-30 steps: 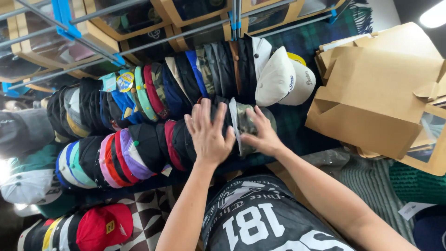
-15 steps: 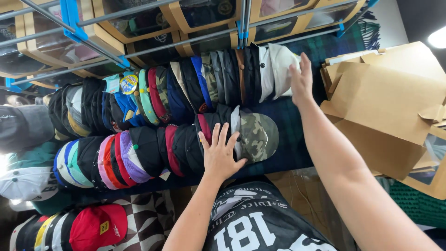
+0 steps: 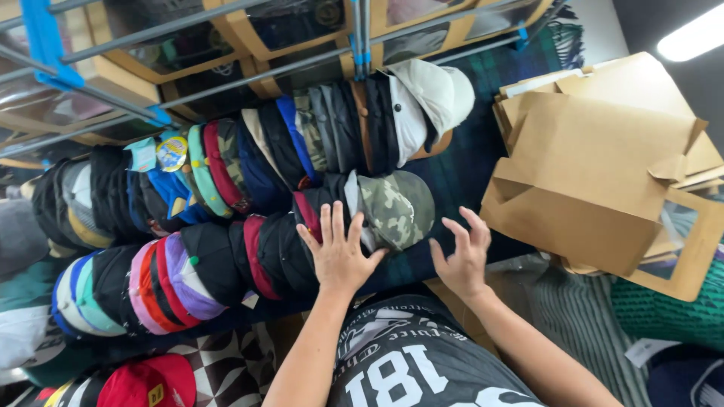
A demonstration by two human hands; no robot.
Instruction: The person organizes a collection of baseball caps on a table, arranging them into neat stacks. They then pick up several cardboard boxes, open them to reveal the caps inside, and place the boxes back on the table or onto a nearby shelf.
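Landmark: nearer row of caps (image 3: 226, 271). Behind it runs a second row of caps (image 3: 302, 143); behind that, the metal rack (image 3: 226, 71). Right of the nearer row lie flattened cardboard boxes (image 3: 603, 173). At its right end rests the left hand (image 3: 337, 252); the right hand (image 3: 461, 258) hovers just beyond.

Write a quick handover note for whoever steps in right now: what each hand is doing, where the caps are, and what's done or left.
Left hand: open, flat against the lower row of caps, beside the camouflage cap.
Right hand: open, empty, fingers spread over the dark cloth.
Upper row of caps ends in white caps. Flattened cardboard boxes lie to the right.
Done: two rows packed. Left: camouflage cap sits looser at the end.
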